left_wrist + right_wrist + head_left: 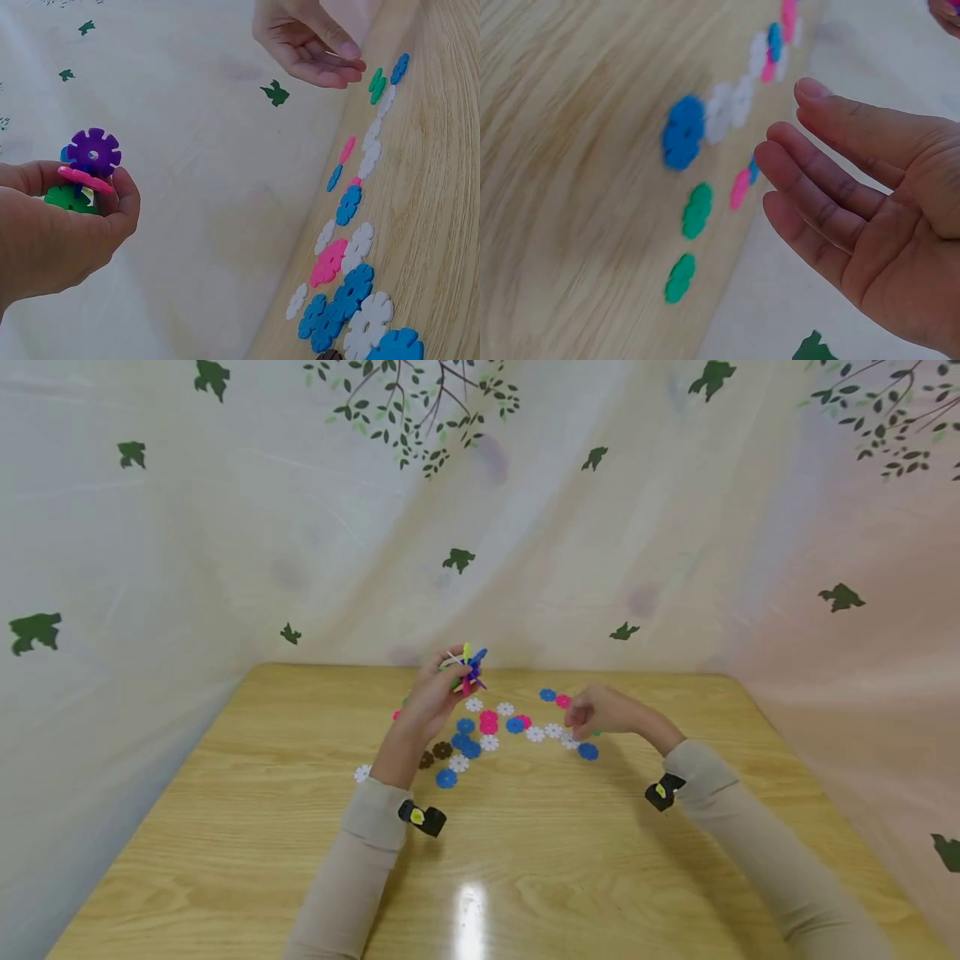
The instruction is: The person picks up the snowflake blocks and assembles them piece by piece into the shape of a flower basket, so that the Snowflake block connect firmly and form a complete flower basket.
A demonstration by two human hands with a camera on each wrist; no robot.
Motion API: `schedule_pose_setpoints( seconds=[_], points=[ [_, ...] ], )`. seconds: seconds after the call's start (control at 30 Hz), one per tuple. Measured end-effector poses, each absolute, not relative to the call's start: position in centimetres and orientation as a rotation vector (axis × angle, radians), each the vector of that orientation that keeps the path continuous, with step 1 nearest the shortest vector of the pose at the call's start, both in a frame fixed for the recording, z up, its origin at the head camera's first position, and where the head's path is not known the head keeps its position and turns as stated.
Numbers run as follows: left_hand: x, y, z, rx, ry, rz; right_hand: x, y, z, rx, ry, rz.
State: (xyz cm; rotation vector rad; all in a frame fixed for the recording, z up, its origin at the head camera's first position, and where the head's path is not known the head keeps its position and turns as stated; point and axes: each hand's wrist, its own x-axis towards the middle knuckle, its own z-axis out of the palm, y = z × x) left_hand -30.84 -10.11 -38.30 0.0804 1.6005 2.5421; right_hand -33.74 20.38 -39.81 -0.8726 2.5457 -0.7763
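My left hand [429, 700] grips a small cluster of interlocked flower-shaped plastic discs [474, 671] above the far part of the table. In the left wrist view the cluster shows a purple disc [94, 152], a pink disc [85, 181] and a green disc [69, 199], with fingers and thumb around its lower part. Over the right end of the scattered discs hovers my right hand [606, 710]. Its loosely bent fingers hold nothing in the right wrist view, and the thumb stands apart. Below it lie a blue disc [683, 133] and two green discs [697, 211].
Loose white, blue, pink and brown discs spread across the wooden table [540, 860], among them a brown disc [442, 750] and a white disc [362, 772] near my left forearm. A pale curtain [525, 568] with leaf prints hangs behind the table's far edge.
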Motion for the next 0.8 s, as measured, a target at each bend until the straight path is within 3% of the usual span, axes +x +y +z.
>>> schedule_pose_setpoints(
  seconds=[0.5,0.8],
  points=[
    [-30.7,-10.1,-38.4,0.083,1.595,2.499,-34.0,22.6,-43.1,-0.843,2.554,-0.712],
    [-30.8,-10.3,-38.3,0.097,1.608,2.49,-33.2,21.9,-43.0,-0.741,2.549,-0.724]
  ],
)
